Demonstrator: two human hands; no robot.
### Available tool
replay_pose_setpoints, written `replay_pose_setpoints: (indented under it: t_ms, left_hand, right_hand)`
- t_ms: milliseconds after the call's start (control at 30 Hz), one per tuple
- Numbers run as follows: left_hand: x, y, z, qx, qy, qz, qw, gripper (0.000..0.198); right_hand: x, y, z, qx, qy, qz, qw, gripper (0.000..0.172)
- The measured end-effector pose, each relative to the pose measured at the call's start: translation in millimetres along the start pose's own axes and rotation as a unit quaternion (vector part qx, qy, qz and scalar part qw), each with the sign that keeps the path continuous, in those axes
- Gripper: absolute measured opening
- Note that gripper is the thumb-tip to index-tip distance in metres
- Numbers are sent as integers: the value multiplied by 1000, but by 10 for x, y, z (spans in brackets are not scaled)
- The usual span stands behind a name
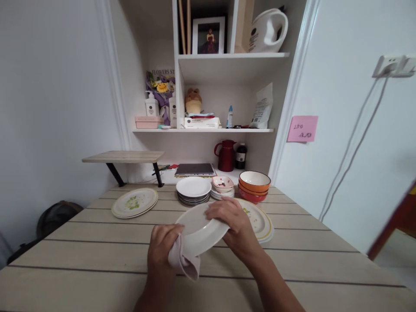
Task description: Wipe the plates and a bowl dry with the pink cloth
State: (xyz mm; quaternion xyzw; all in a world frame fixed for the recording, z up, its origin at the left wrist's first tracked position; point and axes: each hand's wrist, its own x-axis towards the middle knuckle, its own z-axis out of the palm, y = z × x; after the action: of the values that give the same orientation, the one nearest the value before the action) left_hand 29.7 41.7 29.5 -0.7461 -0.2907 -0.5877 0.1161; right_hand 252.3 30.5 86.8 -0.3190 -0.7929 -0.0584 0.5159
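Head view: the white plate (198,232) is held over the table (107,260), tilted between the two hands, its width slanting up from the left hand (162,245) to the right hand (232,219), both at its edge, so neither is clearly nearer. The left hand is curled closed, pinching a cloth (186,260) against the plate's left edge; the right hand clasps the opposite edge with bent fingers over it, its thumb hidden from sight.
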Motion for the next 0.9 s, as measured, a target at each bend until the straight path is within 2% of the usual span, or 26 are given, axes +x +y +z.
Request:
replay_pose_setpoints:
  t_ms: [67, 133, 200, 233, 300, 367, 433, 500, 633, 700, 767, 833, 900]
  left_hand:
    - [16, 3, 8, -24, 11, -36, 999, 20]
    - [23, 0, 23, -81, 45, -140, 986, 14]
    - [23, -4, 43, -131, 87, -249, 956, 13]
    - [23, 0, 57, -146, 103, -292, 940, 14]
    - [29, 37, 93, -166, 120, -356, 912, 17]
    - [47, 123, 143, -197, 116, -435, 871, 22]
    - [69, 241, 193, -236, 94, -503, 826, 30]
    - [85, 346, 224, -270, 75, -519, 808, 35]
    - [89, 381, 191, -309, 84, -521, 792, 44]
    - [90, 315, 152, -348, 86, -538, 763, 50]
    - [97, 236, 123, -396, 68, -568, 719, 56]
    - [102, 167, 116, -412, 42, -604, 681, 58]
    - [90, 112, 131, -393, 21, -633, 666, 53]
  right_hand:
    - [-11, -2, 2, 42, -1, 30, 999, 13]
    - [-24, -23, 22, 91, 16, 95, 991, 6]
    - [-30, -65, 83, 159, 44, 191, 968, 6]
    - [-27, -92, 133, 206, 65, 240, 947, 8]
    - [-12, -152, 259, 324, 125, 314, 884, 15]
    - [8, -198, 386, 447, 195, 355, 798, 31]
    - [17, -209, 470, 535, 237, 385, 714, 45]
    - [9, -180, 490, 588, 233, 412, 656, 49]
    - [-42, -88, 433, 659, 152, 444, 588, 47]
    - [-72, -70, 444, 682, 109, 455, 562, 44]
    - [-99, -66, 519, 702, 91, 462, 535, 43]
    - [-125, -57, 643, 716, 102, 470, 506, 44]
    - [-153, -27, 777, 712, 121, 503, 475, 46]
